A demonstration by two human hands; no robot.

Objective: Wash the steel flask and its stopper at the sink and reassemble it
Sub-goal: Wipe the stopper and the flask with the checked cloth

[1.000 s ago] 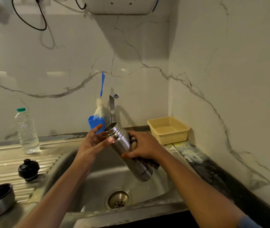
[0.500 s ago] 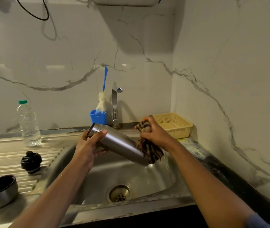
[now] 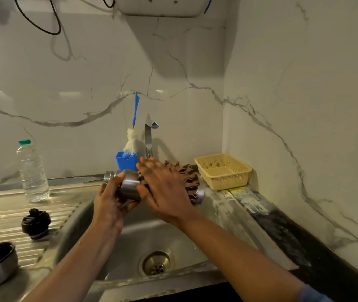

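The rounded stainless steel sink basin [image 3: 130, 236] is lying below your grip. Your left hand [image 3: 110, 201] is curling round the mouth end of the cylindrical brushed-steel flask [image 3: 130, 186], holding it level. Your right hand [image 3: 165, 188] is pressing a brown striped scrubbing cloth [image 3: 190, 177] flat-fingered against the flask's body. The black knobbed stopper [image 3: 36, 223] is sitting on the drainboard [image 3: 4, 214], well left of your grip.
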